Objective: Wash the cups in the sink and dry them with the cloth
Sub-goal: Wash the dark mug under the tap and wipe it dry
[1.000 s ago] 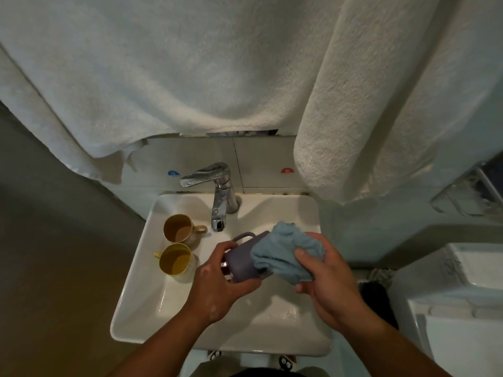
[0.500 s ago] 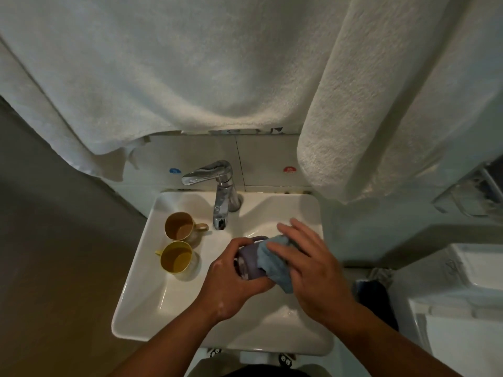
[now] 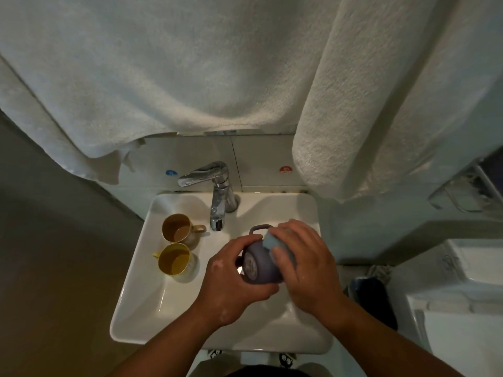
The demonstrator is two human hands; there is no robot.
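Observation:
Over the white sink (image 3: 141,308) I hold a purple cup (image 3: 258,263) on its side, its base turned toward me and its handle pointing up. My left hand (image 3: 231,284) grips the cup from the left and below. My right hand (image 3: 302,265) wraps the light blue cloth (image 3: 272,242) round the cup's right side, and most of the cloth is hidden under its fingers. Two more cups stand upright on the sink's left side: a tan cup (image 3: 177,229) and a yellow cup (image 3: 172,259) in front of it.
A chrome faucet (image 3: 217,191) stands at the back of the sink, spout just left of the purple cup. White towels (image 3: 163,63) hang low over the wall and the sink's back right corner. A white toilet tank (image 3: 473,270) and a dark bin (image 3: 373,300) are at the right.
The bunched cloth has been pressed flat around the cup under my right hand. The cup has turned so its base faces me and its handle points up.

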